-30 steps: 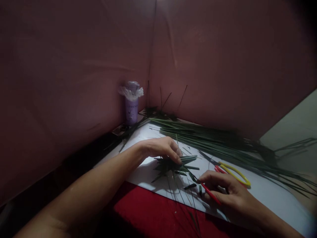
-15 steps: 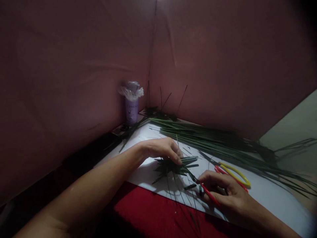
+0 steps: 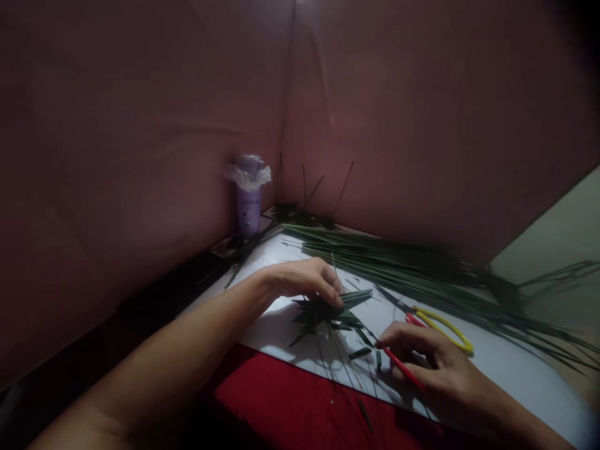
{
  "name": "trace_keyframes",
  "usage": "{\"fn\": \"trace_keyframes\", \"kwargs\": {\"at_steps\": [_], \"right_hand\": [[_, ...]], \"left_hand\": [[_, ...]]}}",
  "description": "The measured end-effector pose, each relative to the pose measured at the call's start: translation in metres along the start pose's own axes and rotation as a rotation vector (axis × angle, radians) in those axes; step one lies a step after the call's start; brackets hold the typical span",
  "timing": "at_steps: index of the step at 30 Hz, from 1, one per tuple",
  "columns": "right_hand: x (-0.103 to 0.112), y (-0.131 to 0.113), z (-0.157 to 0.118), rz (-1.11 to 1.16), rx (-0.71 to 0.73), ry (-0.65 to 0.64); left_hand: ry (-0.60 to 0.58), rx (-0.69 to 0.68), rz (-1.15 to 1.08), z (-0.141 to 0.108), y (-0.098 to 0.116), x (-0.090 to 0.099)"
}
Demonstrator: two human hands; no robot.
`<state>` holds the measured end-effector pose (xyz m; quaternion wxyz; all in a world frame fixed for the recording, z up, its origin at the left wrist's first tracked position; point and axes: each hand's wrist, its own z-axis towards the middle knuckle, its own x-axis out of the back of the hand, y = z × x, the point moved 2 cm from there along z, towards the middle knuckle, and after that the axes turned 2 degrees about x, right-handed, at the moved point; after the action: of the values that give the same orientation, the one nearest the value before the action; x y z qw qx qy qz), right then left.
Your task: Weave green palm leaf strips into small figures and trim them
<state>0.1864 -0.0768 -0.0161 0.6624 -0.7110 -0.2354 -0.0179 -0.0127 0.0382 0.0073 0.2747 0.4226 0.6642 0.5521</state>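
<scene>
My left hand [image 3: 314, 281] pinches a star-shaped piece of folded green leaf strips [image 3: 323, 315] above the white board. Several pointed ends stick out around it, and thin stalks hang below. Closed round the red handle of a small pair of scissors [image 3: 400, 365] is my right hand [image 3: 429, 356]. The dark blades point toward the right side of the leaf piece. Short cut bits of leaf [image 3: 360, 353] lie on the board between the hands. Just beyond my right hand rests a second pair of scissors with a yellow and red handle [image 3: 445, 328].
Long green leaves [image 3: 375, 256] run along the back of the white board [image 3: 510, 375]. A purple tumbler [image 3: 249, 209] with clear plastic on top stands in the corner by pink cloth walls [image 3: 398, 125]. Red cloth [image 3: 276, 394] lies along the near edge.
My right hand and its scissors have shifted slightly right, away from the leaf piece. One strip end on the piece's right side looks shorter, with a loose bit below it.
</scene>
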Motion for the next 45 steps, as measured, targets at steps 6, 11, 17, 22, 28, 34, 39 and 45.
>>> {"fn": "trace_keyframes", "kwargs": {"at_steps": [6,11,17,22,28,34,39,45], "right_hand": [[0.002,0.006,0.002,0.156,0.080,0.188],[0.004,0.001,0.012,0.225,0.166,0.314],[-0.008,-0.009,0.018,0.442,0.182,0.437],[-0.014,-0.013,0.016,0.520,0.126,0.482],[-0.013,-0.013,0.015,0.507,0.162,0.502],[-0.016,-0.009,0.016,0.536,0.156,0.381],[-0.014,-0.006,0.017,0.558,0.139,0.408],[-0.014,-0.004,0.018,0.593,0.132,0.474]], "left_hand": [[0.010,-0.036,-0.042,0.001,-0.001,-0.001],[-0.074,-0.052,-0.108,0.006,-0.005,-0.014],[-0.080,-0.004,-0.164,0.009,-0.006,-0.036],[-0.019,-0.042,-0.197,0.011,-0.007,-0.040],[0.007,-0.047,-0.196,0.013,-0.009,-0.039],[-0.014,-0.082,-0.141,0.012,-0.008,-0.045],[0.014,-0.087,-0.147,0.016,-0.014,-0.046],[0.032,-0.057,-0.200,0.017,-0.016,-0.046]]}}
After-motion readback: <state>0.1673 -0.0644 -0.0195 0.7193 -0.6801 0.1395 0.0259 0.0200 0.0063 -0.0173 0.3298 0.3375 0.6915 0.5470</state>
